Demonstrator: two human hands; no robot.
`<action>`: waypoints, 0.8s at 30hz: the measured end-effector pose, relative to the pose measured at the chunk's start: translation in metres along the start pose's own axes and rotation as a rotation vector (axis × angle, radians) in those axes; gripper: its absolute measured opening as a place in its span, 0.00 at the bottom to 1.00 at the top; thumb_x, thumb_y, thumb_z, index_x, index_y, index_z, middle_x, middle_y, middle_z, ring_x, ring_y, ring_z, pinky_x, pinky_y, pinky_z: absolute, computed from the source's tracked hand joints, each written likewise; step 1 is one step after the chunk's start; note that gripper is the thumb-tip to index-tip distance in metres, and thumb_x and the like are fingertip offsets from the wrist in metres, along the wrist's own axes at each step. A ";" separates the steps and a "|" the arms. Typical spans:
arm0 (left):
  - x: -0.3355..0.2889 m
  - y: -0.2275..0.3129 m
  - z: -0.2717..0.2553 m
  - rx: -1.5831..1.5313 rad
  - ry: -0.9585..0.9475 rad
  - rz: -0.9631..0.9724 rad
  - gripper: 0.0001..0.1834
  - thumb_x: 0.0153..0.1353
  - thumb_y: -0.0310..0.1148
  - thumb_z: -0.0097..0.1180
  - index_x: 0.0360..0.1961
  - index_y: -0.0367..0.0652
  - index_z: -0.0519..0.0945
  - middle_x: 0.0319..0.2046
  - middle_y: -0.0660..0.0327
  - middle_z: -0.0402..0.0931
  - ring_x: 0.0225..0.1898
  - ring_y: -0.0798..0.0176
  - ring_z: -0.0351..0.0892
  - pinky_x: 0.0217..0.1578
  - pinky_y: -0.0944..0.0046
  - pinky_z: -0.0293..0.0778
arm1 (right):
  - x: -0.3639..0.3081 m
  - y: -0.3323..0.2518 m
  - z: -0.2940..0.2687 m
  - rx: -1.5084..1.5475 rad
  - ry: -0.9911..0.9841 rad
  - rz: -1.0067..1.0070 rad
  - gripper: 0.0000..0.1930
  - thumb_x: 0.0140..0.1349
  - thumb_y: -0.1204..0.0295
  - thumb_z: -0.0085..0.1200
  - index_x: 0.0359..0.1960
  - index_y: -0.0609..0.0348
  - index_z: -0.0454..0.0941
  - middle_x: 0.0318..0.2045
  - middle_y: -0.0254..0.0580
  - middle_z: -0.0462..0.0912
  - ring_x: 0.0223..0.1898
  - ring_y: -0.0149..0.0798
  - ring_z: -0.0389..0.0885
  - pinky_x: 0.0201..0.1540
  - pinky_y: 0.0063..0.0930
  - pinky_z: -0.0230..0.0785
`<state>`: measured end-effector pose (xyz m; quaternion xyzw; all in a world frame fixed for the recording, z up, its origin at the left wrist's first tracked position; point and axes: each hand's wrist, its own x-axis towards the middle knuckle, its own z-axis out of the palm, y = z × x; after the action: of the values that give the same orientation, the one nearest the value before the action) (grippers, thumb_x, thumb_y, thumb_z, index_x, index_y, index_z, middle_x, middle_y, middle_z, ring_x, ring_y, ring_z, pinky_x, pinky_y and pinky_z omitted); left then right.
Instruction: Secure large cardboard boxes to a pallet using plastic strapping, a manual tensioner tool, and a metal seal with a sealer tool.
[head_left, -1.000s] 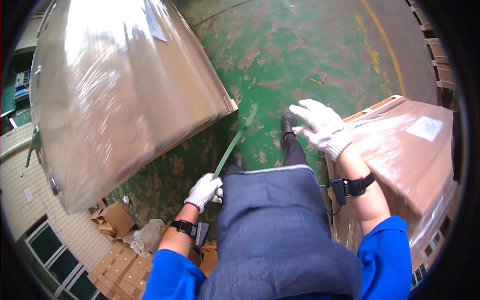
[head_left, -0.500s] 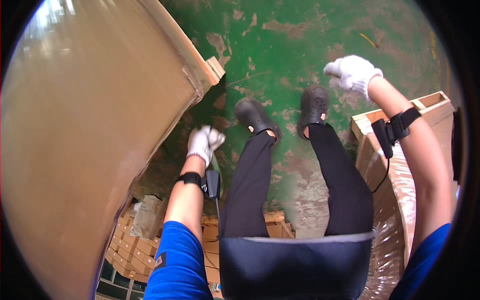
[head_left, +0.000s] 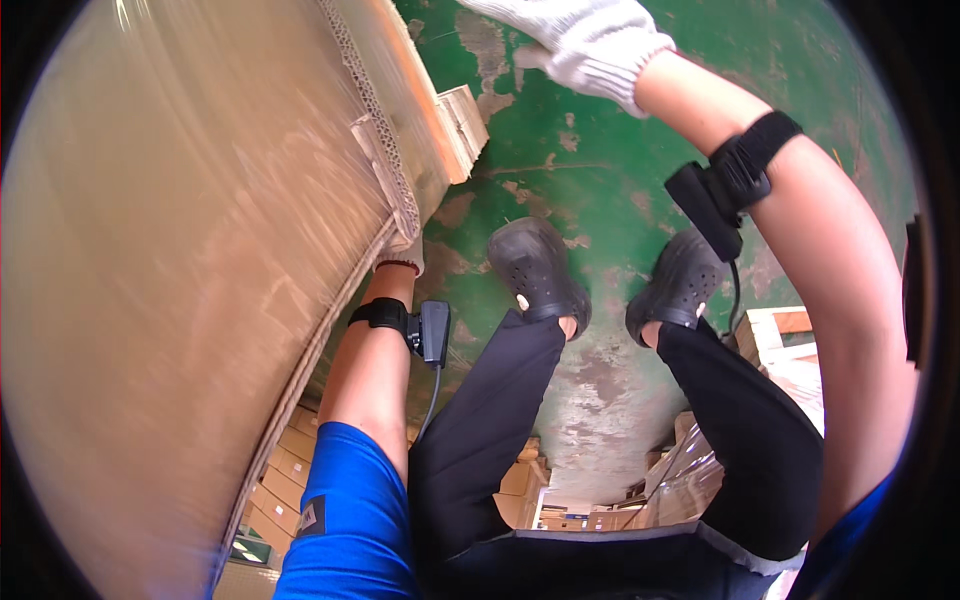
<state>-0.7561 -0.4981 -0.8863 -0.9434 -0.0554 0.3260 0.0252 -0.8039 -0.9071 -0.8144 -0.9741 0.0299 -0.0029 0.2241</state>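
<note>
Cardboard stack, film-wrapped, now fills my left view, closer than before | left hand gone under its corner edge, grip can't tell | right hand swung up over green floor, grip can't tell, holding nothing seen

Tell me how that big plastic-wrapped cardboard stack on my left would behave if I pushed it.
The wrapped cardboard stack looks large, so probably heavy and slow to move. Its film wrap may feel slippery under the gloved left hand. The exposed corrugated edge suggests stiff sheets whose corners could crush.
</note>
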 end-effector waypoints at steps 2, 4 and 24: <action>0.007 0.001 0.000 -0.022 -0.010 -0.017 0.38 0.70 0.62 0.45 0.63 0.37 0.78 0.63 0.54 0.78 0.64 0.52 0.74 0.63 0.58 0.65 | 0.017 -0.010 0.005 -0.071 0.178 -0.092 0.29 0.61 0.52 0.61 0.62 0.47 0.76 0.47 0.48 0.83 0.56 0.52 0.78 0.60 0.46 0.69; 0.008 -0.004 -0.003 -0.043 -0.029 -0.029 0.39 0.70 0.62 0.45 0.63 0.37 0.78 0.63 0.53 0.78 0.64 0.52 0.74 0.64 0.58 0.65 | 0.020 -0.019 -0.021 -0.039 -0.145 -0.036 0.27 0.61 0.53 0.61 0.61 0.47 0.77 0.46 0.47 0.83 0.54 0.51 0.79 0.58 0.46 0.69; -0.110 0.047 -0.118 -0.427 -0.638 0.215 0.29 0.73 0.47 0.55 0.64 0.33 0.75 0.60 0.57 0.77 0.59 0.67 0.78 0.57 0.64 0.76 | -0.165 0.082 -0.108 0.255 -0.457 0.581 0.30 0.69 0.46 0.49 0.65 0.51 0.76 0.54 0.49 0.84 0.52 0.52 0.82 0.56 0.39 0.74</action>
<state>-0.7651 -0.5597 -0.7301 -0.7792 -0.0279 0.5845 -0.2244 -0.9752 -1.0187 -0.7517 -0.8649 0.2530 0.2739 0.3359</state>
